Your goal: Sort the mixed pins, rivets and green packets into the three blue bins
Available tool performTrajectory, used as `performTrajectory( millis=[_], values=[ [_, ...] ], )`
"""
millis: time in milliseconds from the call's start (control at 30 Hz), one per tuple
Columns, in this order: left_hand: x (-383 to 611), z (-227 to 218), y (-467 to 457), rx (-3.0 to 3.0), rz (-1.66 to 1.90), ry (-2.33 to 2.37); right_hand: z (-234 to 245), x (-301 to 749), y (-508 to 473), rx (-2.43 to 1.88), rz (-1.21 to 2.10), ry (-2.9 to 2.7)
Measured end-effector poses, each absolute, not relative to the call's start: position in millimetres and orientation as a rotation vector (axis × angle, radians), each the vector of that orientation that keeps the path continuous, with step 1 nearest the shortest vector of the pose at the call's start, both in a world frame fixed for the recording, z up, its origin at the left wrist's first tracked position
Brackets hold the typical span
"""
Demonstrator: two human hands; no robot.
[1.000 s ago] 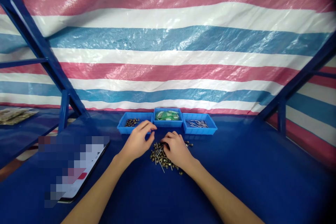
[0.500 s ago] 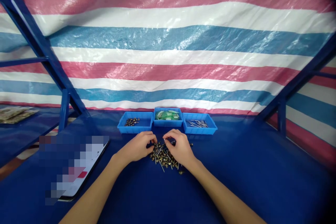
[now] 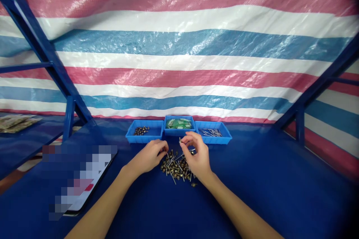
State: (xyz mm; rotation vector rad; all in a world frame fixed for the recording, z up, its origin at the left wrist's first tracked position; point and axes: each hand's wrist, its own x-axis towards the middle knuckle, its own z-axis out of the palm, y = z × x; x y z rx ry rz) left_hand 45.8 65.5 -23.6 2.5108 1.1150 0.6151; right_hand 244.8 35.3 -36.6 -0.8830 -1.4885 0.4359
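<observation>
A pile of mixed small hardware (image 3: pixel 176 170), brass-coloured bolts and silver nails, lies on the blue table. My right hand (image 3: pixel 198 155) is over the pile's right side, pinching a small brass-coloured bolt (image 3: pixel 180 140) between thumb and forefinger. At the pile's upper left edge is my left hand (image 3: pixel 151 155), thumb and fingers drawn together; anything in them is hidden. Behind the pile stand three blue trays: the left tray (image 3: pixel 144 140) holds brass-coloured bolts, the middle tray (image 3: pixel 179 132) green and white packets, and the right tray (image 3: pixel 215 140) silver nails.
A phone-like device (image 3: pixel 89 183), partly pixelated, lies left of my left forearm. Blue metal frame posts (image 3: pixel 60 76) slope up on both sides. A striped plastic sheet (image 3: pixel 179 59) hangs behind the table. Some flat packages (image 3: pixel 18 122) lie at the far left.
My right hand has lifted up and back from the pile, and a small bolt now shows at its fingertips. My left hand has shifted only slightly, its fingers drawn closer together.
</observation>
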Motion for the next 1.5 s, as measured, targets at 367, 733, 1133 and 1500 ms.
performTrajectory(
  millis=[367,733,1133,1500],
  values=[
    [59.1,-20.6,56.9,2.552,0.728,1.033,17.1,215.2,77.2,-0.978,0.342,-1.51],
    [59.4,-16.8,58.6,2.421,1.046,1.016,-20.3,268.5,63.8,-1.162,0.436,-2.097],
    [56.0,-13.1,63.6,2.42,1.284,1.048,-32.9,258.8,52.0,-1.303,0.305,-2.287],
    [52.1,-12.5,65.6,2.469,1.345,1.278,-26.3,258.9,47.6,-1.077,0.491,-1.823]
  ],
)
